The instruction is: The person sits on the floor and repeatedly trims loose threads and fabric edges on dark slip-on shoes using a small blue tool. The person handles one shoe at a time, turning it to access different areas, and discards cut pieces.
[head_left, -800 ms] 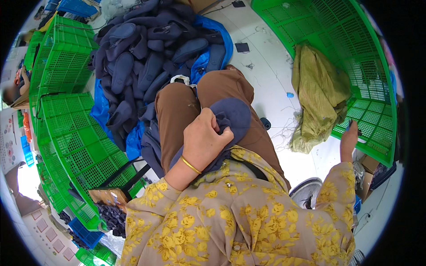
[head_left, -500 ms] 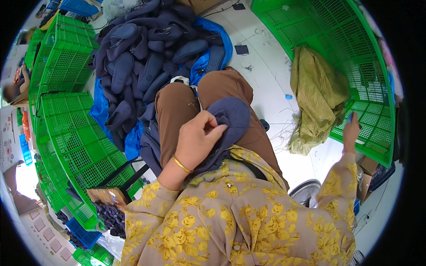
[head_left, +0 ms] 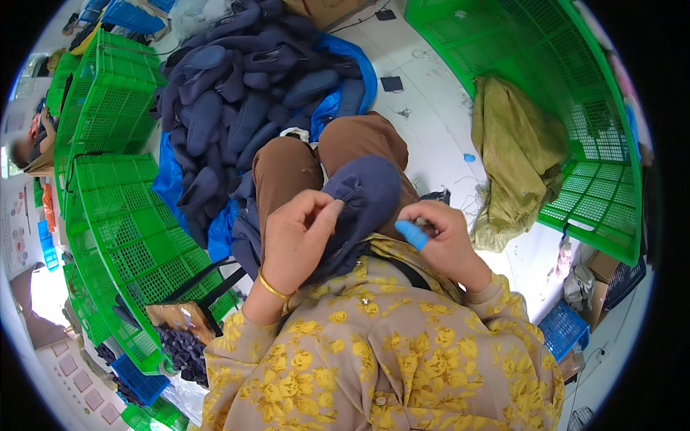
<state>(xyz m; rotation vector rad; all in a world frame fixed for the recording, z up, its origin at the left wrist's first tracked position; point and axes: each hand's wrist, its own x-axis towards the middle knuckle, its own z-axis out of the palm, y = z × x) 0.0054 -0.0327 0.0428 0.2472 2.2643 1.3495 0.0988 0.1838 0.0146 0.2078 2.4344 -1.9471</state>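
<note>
A navy fabric slipper (head_left: 370, 185) lies across my lap, over the right thigh of my brown trousers. My left hand (head_left: 298, 233), with a gold bangle at the wrist, pinches the slipper's fabric between thumb and fingertips. Just right of the slipper, my right hand (head_left: 445, 241) is closed with its fingers curled. Blue tape wraps one of its digits. Something small and dark may be in its grip, too hidden to name. More navy slippers (head_left: 205, 118) lie heaped on a blue sheet (head_left: 365, 61) beyond my knees.
Green plastic crates (head_left: 133, 208) stand along my left. A larger green crate (head_left: 600, 194) is at the right, with a crumpled olive sack (head_left: 514, 151) against it. A blue basket (head_left: 564, 327) sits near my right elbow. Loose threads and scraps dot the white floor (head_left: 424, 93).
My right hand has come in from the green crate at the right to beside the slipper. My left hand still pinches the slipper and has shifted slightly left and down.
</note>
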